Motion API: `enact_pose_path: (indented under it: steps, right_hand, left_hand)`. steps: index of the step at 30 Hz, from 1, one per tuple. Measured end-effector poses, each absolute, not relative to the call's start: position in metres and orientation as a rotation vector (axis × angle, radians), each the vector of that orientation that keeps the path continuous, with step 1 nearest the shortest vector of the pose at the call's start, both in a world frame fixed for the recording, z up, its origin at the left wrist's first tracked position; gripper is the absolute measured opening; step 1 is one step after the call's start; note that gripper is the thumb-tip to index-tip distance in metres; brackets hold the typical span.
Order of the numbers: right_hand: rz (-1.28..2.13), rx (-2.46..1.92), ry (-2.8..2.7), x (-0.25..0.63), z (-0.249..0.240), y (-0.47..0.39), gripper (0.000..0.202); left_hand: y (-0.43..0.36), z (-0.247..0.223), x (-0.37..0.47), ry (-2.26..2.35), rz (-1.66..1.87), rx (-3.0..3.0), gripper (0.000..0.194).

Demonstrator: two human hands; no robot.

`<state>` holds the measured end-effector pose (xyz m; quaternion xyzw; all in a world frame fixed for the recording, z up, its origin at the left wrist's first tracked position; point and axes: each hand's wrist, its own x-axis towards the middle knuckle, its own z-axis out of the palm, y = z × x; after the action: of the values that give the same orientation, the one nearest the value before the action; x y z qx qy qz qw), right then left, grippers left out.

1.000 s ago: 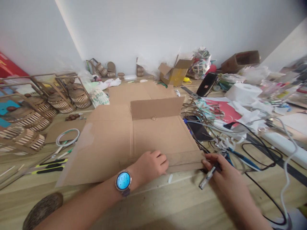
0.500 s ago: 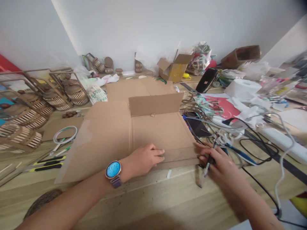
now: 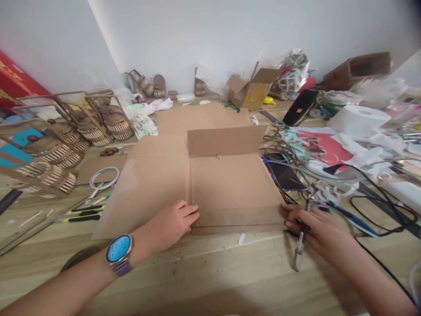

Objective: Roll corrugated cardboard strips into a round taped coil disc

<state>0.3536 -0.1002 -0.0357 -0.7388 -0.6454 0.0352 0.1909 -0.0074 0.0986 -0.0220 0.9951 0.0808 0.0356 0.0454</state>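
Observation:
A large creased cardboard sheet [image 3: 230, 184] lies on the wooden table, its small back flap [image 3: 226, 140] standing up. My left hand [image 3: 174, 224] rests on the near edge by the central crease, fingers close together and pressing down, with nothing gripped in them. At the near right corner, my right hand [image 3: 309, 224] holds a slim dark pen-like tool [image 3: 301, 241] that points down toward the table. Its fingertips touch the cardboard's edge. A watch is on my left wrist.
Small woven baskets [image 3: 118, 123] with handles crowd the left. Yellow-black cutters [image 3: 83, 213] and a white ring [image 3: 104, 177] lie left of the cardboard. Right are a phone [image 3: 284, 173], cables, a paper roll [image 3: 360, 118] and scraps. An open box [image 3: 253, 92] stands behind.
My left hand has slid left along the near edge to the central crease. My right hand stays at the right corner with the tool. The whole view has shifted slightly.

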Motion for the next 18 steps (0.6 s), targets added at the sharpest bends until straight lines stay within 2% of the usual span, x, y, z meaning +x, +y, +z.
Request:
enact_pose_path:
  steps: [7,14,18]
  right_hand:
    - [0.035,-1.980,-1.983,0.365,-0.036,-0.098,0.024]
    - [-0.259,-1.831,-2.154,0.359,-0.028,-0.093,0.024]
    - [-0.300,-1.780,-2.187,0.353,-0.022,-0.090,0.025]
  left_hand:
    - [0.098,-0.028,-0.022,0.285,0.201,3.087,0.021]
    - [0.093,-0.025,-0.022,0.300,0.244,3.089,0.019]
    - [0.096,-0.026,-0.024,0.264,0.251,3.088,0.019]
